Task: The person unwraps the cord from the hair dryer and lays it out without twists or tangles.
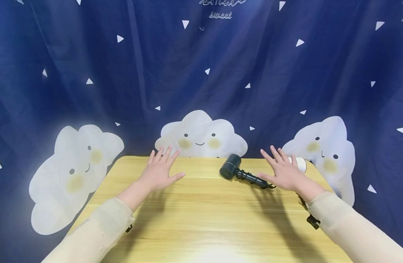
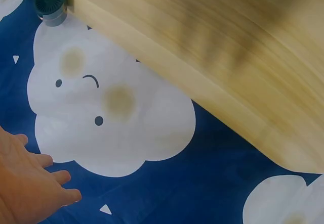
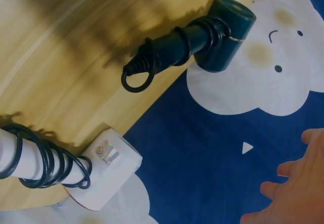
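Note:
A dark green hair dryer lies near the far edge of the wooden table, its black cord wound round the handle. My right hand is held above the table with fingers spread, nearest to that handle and holding nothing. Behind this hand, partly hidden in the head view, lies a white hair dryer; the right wrist view shows black cord coiled round its handle. To the left, my left hand is also raised over the table, fingers spread and holding nothing, apart from both dryers.
A black plug shows beside the right sleeve, near the table's right side. Behind the table hangs a dark blue curtain with white triangles and smiling clouds. A small black piece peeks out beside the left sleeve.

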`<state>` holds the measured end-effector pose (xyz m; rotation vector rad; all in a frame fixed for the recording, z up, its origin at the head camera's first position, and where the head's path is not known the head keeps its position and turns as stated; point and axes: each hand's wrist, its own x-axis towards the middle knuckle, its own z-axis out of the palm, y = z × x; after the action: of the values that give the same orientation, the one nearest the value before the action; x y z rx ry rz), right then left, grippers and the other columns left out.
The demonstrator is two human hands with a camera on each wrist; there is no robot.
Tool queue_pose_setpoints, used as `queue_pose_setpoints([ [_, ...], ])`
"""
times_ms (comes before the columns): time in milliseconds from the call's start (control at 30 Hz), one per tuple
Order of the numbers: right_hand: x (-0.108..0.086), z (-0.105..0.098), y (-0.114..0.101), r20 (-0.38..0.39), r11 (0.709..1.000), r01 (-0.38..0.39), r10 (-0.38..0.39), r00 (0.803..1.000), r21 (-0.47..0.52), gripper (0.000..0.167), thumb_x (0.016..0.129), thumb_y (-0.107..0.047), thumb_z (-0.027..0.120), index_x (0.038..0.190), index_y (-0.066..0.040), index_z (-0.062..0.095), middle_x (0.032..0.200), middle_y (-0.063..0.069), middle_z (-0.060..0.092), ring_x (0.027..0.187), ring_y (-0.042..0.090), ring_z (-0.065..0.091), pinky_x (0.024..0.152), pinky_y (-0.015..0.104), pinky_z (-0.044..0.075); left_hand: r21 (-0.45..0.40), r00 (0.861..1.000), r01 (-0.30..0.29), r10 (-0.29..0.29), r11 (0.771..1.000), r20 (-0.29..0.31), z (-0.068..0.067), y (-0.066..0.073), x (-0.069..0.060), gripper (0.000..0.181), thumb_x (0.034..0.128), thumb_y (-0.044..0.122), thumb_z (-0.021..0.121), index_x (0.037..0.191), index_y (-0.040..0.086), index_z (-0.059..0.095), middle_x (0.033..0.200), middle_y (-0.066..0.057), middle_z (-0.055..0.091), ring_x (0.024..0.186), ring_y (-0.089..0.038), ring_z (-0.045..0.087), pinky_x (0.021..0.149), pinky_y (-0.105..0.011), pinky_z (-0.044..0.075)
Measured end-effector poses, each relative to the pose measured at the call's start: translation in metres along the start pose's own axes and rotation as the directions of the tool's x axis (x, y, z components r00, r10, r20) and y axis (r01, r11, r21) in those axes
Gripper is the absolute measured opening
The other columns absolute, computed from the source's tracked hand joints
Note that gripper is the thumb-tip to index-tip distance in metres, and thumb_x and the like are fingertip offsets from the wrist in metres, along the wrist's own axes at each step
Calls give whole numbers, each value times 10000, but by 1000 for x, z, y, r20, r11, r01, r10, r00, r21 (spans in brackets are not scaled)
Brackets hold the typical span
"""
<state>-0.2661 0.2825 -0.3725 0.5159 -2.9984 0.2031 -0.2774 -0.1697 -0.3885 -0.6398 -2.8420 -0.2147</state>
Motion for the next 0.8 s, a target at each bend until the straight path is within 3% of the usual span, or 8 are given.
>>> queue_pose_setpoints([
  [333,-8,4,6,0,1000,-17,17,1000,11,892,942,-674,498,1621,-221,140,1637,264,56,1461,524,71,1079,781,13,0,1000,1,-1,1000,21,3,3,0,871,936,715,443,1613,223,200,1655,-138,99,1505,-426,62,1192,-622,-15],
  [800,-14,13,12,-7,999,-32,32,999,43,876,948,-660,501,1620,-219,150,1630,276,73,1460,528,81,1051,811,37,-24,1000,-7,7,1000,9,12,6,-7,860,940,677,487,1606,198,229,1655,-138,102,1503,-431,71,1191,-624,-15],
])
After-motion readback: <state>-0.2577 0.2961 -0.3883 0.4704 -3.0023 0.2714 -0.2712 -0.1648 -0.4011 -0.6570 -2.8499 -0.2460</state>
